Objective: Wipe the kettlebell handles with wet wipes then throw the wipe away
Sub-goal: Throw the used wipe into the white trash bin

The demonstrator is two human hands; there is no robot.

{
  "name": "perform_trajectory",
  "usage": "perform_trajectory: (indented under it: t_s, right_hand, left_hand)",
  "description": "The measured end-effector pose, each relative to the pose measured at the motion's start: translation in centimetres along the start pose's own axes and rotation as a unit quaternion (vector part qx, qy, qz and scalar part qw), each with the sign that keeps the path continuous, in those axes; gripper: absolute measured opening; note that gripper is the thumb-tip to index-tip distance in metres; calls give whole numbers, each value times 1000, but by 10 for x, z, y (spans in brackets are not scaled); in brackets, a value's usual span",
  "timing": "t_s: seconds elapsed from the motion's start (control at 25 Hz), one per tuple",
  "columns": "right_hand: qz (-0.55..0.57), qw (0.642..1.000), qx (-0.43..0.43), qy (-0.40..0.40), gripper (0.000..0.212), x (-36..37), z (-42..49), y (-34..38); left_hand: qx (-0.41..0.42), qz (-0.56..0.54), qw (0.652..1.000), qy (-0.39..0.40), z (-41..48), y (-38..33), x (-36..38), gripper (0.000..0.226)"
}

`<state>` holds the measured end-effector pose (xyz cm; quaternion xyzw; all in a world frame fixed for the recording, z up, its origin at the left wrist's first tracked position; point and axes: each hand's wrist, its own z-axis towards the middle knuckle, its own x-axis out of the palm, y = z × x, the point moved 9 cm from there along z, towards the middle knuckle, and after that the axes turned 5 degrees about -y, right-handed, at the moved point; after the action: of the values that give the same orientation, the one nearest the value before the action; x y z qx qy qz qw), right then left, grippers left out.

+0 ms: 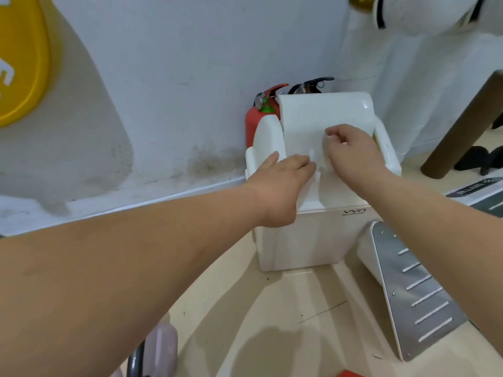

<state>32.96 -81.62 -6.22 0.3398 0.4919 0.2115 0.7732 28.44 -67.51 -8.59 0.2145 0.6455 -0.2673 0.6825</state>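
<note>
A white waste bin (307, 240) stands on the floor against the wall, its lid flaps (324, 110) swung up and open. Both hands are over its mouth. My left hand (283, 183) and my right hand (353, 156) each pinch a white wet wipe (317, 170), which hangs between them above the opening and is hard to tell from the white bin. A pale pink kettlebell (162, 346) with a dark handle shows at the bottom left edge, mostly hidden by my left forearm.
Two fire extinguishers (251, 123) stand behind the bin by the wall. A white device with a ribbed metal plate (419, 292) lies to the bin's right. A brown table leg (462, 126) slants at the far right. A yellow sign (21, 58) hangs on the left wall.
</note>
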Motion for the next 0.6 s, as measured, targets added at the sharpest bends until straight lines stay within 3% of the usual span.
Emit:
perform_trajectory:
  t_s: [0.12,0.28,0.36,0.52,0.6]
  right_hand:
    - [5,1000,-15,-5,41,3,4,1]
    - [-41,996,-71,-41,42,0,1,11]
    - [-72,992,-94,-35,43,2,-2,14]
    - [-122,987,-102,21,53,7,-6,10]
    - [-188,975,-104,57,54,16,-5,13]
  left_hand:
    - [-24,82,996,30,16,2,16,81]
    - [-96,116,986,72,34,1,9,33]
    - [-100,127,983,83,34,0,11,32]
    - [-30,90,991,-93,16,2,-11,40]
    - [-24,46,989,-141,-5,17,-18,45]
